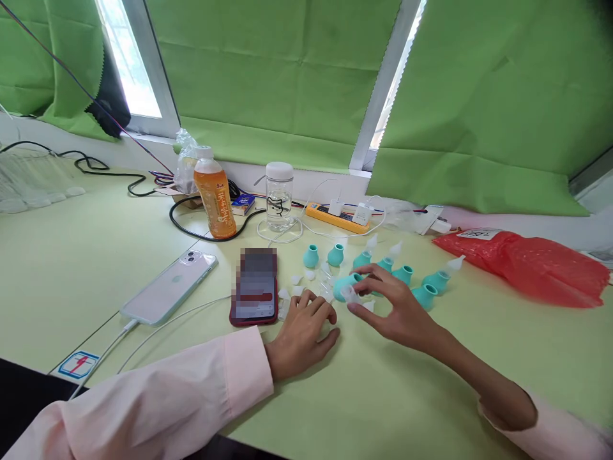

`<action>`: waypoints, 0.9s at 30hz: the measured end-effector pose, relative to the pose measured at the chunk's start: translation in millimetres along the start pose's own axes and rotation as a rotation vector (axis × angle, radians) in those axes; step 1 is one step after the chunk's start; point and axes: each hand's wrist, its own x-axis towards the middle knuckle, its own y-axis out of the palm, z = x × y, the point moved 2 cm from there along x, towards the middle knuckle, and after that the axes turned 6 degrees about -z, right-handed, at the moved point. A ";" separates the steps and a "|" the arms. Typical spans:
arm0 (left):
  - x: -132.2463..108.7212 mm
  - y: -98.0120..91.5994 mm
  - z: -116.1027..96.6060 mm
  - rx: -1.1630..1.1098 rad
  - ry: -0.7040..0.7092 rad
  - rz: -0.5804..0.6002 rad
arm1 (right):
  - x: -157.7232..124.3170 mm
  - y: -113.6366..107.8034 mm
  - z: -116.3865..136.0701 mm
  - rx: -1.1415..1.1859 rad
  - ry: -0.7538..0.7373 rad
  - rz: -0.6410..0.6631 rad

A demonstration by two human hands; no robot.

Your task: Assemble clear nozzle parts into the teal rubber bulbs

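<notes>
My right hand pinches a small translucent plastic piece between thumb and fingers. Right behind that piece is a teal rubber bulb; whether the fingers also touch it I cannot tell. My left hand rests on the table with bent fingers and the thumb apart, beside several small clear and white plastic pieces. Farther back stand open teal bulbs, and some bulbs carry pointed translucent tips. Part of this group is hidden behind my right hand.
A red-cased phone and a pale phone lie to the left, with white cables. Behind are an orange drink bottle, a clear water bottle and a yellow power strip. A red plastic bag lies at right.
</notes>
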 end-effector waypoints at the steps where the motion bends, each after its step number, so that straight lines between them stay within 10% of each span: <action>1: -0.2 -0.1 -0.4 0.024 -0.003 -0.002 | -6.2 -2.8 3.4 0.042 0.028 0.030; 8: -2.4 5.7 -1.0 0.177 0.026 0.035 | -35.8 2.5 1.8 0.175 0.058 0.168; 15: 1.4 -2.0 1.8 -0.202 0.114 -0.281 | -43.0 6.6 5.4 0.223 0.006 -0.199; 22: -2.5 -6.3 -7.2 -0.568 0.160 -0.405 | -58.7 26.5 11.2 0.843 0.515 -0.192; 27: -1.6 -1.2 -5.9 -0.800 -0.191 -0.238 | -59.5 36.9 12.8 1.137 0.645 -0.069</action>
